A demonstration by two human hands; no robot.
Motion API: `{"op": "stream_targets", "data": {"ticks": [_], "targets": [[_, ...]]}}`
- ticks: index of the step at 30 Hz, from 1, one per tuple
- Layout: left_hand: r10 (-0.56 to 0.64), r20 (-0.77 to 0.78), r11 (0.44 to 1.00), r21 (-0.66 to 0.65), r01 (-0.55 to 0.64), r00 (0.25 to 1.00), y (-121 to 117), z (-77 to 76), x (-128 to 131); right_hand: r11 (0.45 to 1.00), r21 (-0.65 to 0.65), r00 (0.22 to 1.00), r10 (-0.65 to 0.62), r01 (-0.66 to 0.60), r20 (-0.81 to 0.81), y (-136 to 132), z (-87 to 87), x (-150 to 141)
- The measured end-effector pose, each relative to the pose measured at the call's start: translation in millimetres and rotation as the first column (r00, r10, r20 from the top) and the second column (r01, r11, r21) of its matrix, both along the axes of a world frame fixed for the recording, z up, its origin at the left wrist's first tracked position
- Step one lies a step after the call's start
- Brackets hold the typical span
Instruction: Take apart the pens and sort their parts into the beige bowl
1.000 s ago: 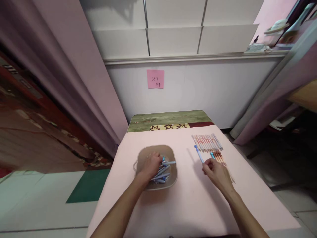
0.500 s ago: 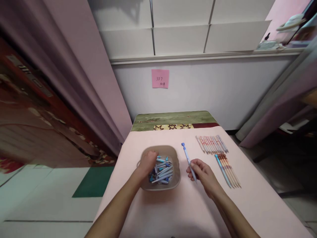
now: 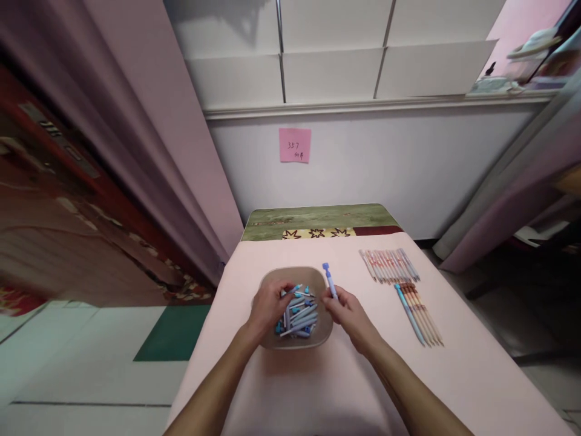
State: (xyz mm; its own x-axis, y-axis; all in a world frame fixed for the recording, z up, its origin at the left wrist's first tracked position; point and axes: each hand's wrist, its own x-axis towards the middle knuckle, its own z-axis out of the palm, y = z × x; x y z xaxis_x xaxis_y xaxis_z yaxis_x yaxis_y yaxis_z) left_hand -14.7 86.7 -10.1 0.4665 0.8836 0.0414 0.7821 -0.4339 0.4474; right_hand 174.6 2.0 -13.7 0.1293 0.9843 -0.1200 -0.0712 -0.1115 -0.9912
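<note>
My left hand (image 3: 269,306) is over the left side of a grey-beige plastic basin (image 3: 267,280), fingers pinched around a small light blue pen part (image 3: 296,289). Below it in the basin lie several loose blue and white pen pieces (image 3: 302,318). At the basin's right rim, my right hand (image 3: 345,310) grips a periwinkle-blue pen (image 3: 330,280) with a blue top, which points up and away from me. The pen's lower end is hidden by the fingers.
On the pink-covered table (image 3: 290,387), a row of pale patterned pens (image 3: 389,265) lies at the far right. Nearer, another row of brown-topped pens (image 3: 422,315) has a light blue pen (image 3: 410,315) at its left. A pink note (image 3: 295,145) is on the white wall behind.
My right hand has moved left with the pen, from the table beside the basin to its rim. My left hand has shifted slightly right and lifted a little, a light blue part now at its fingertips.
</note>
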Motion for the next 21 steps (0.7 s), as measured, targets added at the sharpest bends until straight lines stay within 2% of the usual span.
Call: {"op": "stream_targets", "data": {"ticks": [3,5,9,12,15,17,19,21], "targets": [[0.007,0.226,0.999,-0.037,0.001,0.974,-12.1,5.2,-1.6,0.997,0.079,0.979,-0.039,0.024,0.201,16.1,-1.4,-16.1],[0.005,0.29,0.999,-0.043,0.008,0.957,-17.2,8.3,-1.6,0.99,0.138,0.949,-0.082,0.042,0.304,22.0,-2.0,-23.4],[-0.021,0.335,0.998,-0.043,0.038,0.942,-23.0,13.9,-1.5,0.966,0.258,0.861,-0.159,0.034,0.483,24.5,-1.4,-27.6],[-0.039,0.301,0.998,-0.036,0.053,0.953,-24.5,12.2,-3.0,0.968,0.25,0.84,-0.143,0.009,0.523,23.1,-1.1,-23.5],[-0.004,0.198,1.0,0.005,0.003,0.98,-22.5,4.0,-5.9,0.984,0.174,0.877,-0.106,0.026,0.469,20.7,-1.7,-18.2],[0.052,0.213,0.998,0.018,-0.057,0.976,-19.9,-1.5,-6.5,0.991,0.124,0.914,-0.09,0.044,0.395,18.3,-2.3,-17.7],[0.12,0.36,0.993,-0.059,-0.106,0.925,-17.8,-3.3,-4.3,0.998,0.053,0.973,-0.025,0.013,0.228,15.3,-2.5,-21.8],[0.21,0.572,0.96,-0.274,-0.057,0.793,-17.6,-0.9,0.8,0.996,-0.044,0.996,0.079,-0.081,-0.046,12.2,-1.7,-29.5]]}}
